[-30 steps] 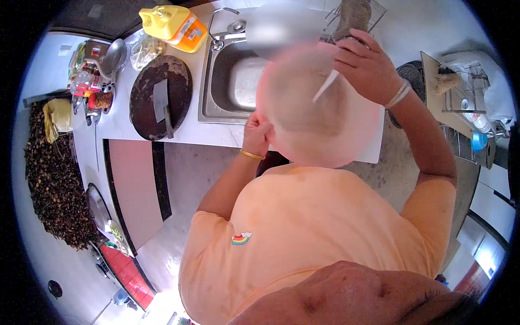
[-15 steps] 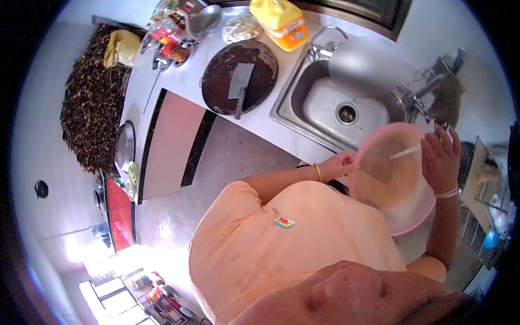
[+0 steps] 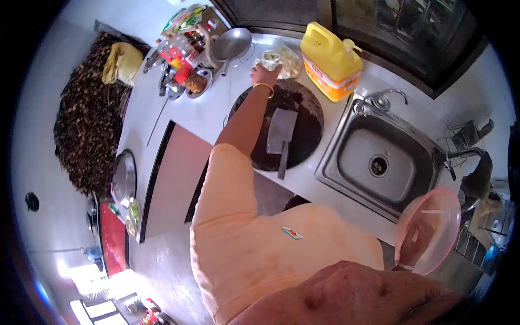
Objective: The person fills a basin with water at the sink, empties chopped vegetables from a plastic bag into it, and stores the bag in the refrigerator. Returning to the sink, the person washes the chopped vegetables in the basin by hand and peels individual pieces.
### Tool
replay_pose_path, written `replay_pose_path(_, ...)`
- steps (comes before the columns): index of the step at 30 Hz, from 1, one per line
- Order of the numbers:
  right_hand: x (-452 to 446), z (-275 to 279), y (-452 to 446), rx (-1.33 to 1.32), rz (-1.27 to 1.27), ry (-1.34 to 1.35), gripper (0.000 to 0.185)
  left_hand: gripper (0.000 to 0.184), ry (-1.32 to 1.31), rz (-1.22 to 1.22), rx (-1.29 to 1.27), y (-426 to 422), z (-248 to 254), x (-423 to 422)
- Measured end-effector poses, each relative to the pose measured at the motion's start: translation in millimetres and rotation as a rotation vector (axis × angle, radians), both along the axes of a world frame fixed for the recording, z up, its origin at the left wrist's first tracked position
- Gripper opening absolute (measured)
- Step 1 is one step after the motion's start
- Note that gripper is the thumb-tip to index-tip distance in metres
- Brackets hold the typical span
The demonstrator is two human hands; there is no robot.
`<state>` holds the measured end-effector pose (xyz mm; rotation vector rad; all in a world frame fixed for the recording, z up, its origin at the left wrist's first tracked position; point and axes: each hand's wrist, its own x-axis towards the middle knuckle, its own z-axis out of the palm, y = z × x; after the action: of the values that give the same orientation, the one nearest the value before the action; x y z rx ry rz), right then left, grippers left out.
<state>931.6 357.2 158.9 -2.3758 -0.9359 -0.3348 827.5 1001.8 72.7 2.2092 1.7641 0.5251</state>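
Observation:
My left hand (image 3: 265,75) reaches across the counter. Its fingers are closed at a small clear plastic bowl (image 3: 269,56) with something greenish in it. A clear bag of pale food (image 3: 291,65) lies beside that bowl. Under my left forearm is a round dark chopping board (image 3: 311,116), and a cleaver (image 3: 281,130) rests flat on it. Tilted near the sink's front corner is a translucent pink basin (image 3: 441,230). My right hand (image 3: 418,237) supports the basin and shows within its outline; whether it is inside or behind the wall I cannot tell.
A steel sink (image 3: 352,157) with a tap (image 3: 392,96) lies right of the board. A yellow jug (image 3: 330,65) stands behind. To the left are a wok (image 3: 232,46), a red-lidded jar (image 3: 190,80) and bottles. A dish rack (image 3: 468,246) stands at far right.
My left hand has let go of the basin's rim and moved to the small bowl. My right hand has gone from a pale stick-like thing to the basin, which is now tilted. The stick is out of sight.

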Motion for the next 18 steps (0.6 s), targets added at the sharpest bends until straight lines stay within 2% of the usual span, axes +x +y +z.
replay_pose_path(1, -18.8, -7.2, 12.7, -0.011, -0.019, -0.005, 0.011, 0.101, 0.083, 0.053, -0.144, 27.4, 0.1, 4.9)
replay_pose_path(4, -62.1, -5.5, 48.9, -0.02, -0.001, 0.136, 0.009, 0.104, 0.217, 0.06, -0.28, 69.7, -10.6, 19.4)
replay_pose_path(5, -73.6, 5.2, 62.2, -0.043, -0.006, 0.12, 0.009, 0.088, 0.285, 0.037, -0.304, 77.4, -16.2, 26.0)
replay_pose_path(6, -82.7, 14.0, 71.5, -0.068, -0.01, 0.103, 0.008, 0.088, 0.283, 0.01, -0.312, 80.8, -18.6, 31.1)
replay_pose_path(8, -89.3, 21.2, 77.0, -0.106, -0.058, 0.034, 0.009, 0.071, 0.317, -0.134, -0.195, 85.7, -23.9, 36.8)
replay_pose_path(9, -92.5, 24.5, 79.7, -0.134, -0.08, -0.03, 0.01, 0.051, 0.235, -0.175, -0.089, 84.8, -27.2, 40.9)
replay_pose_path(10, -96.2, 27.0, 83.9, -0.137, -0.097, -0.035, 0.01, 0.051, 0.229, -0.192, -0.09, 88.4, -28.0, 44.2)
replay_pose_path(12, -99.0, 38.1, 97.0, -0.048, -0.111, 0.024, 0.012, 0.04, -0.022, -0.348, -0.251, 103.7, -27.1, 44.7)
replay_pose_path(13, -100.7, 41.5, 103.2, -0.052, -0.124, 0.024, 0.012, 0.031, 0.388, -0.731, 0.369, 143.5, -78.1, 50.8)
replay_pose_path(14, -101.6, 44.0, 109.5, -0.039, -0.088, 0.029, 0.012, 0.025, 0.258, -0.77, 0.287, 158.4, -71.9, 49.9)
replay_pose_path(16, -102.9, 47.1, 117.4, -0.022, -0.059, 0.038, 0.012, 0.024, 0.042, -0.578, 0.141, 159.8, -45.1, 36.8)
replay_pose_path(17, -103.6, 47.8, 119.5, -0.022, -0.04, 0.038, 0.012, 0.024, 0.045, -0.588, 0.144, 160.2, -36.1, 31.2)
replay_pose_path(18, -104.2, 47.0, 121.0, -0.016, -0.022, 0.035, 0.012, 0.023, -0.318, -0.506, -0.003, 165.9, -28.9, 29.7)
